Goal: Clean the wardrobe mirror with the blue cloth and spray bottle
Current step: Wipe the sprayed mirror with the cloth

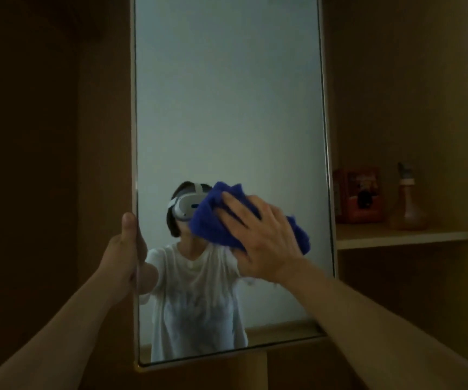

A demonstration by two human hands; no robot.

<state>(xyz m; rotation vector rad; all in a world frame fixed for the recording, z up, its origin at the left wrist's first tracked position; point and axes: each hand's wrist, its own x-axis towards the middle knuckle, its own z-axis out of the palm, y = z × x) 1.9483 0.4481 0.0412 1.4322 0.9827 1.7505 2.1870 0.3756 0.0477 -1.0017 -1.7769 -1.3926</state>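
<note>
Dim wardrobe interior frames the scene. Left hand (127, 243) grips the mirror (227, 108) by its left edge; right hand (258, 237), fingers spread, presses the cloth (213, 218) flat on glass running tall above it. Bottle (407, 201) stands on a shelf (396, 237) farther right.

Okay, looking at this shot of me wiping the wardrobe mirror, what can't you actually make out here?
- Mirror: its top is cut off by the upper edge of the head view.
- Blue cloth: the middle is hidden under the right hand pressing it to the glass.
- Left hand: it grips the mirror's left edge; the fingers behind are hidden.
- Spray bottle on the shelf: dim and blurred, no label readable.
- Red box: print too blurred to read.
</note>
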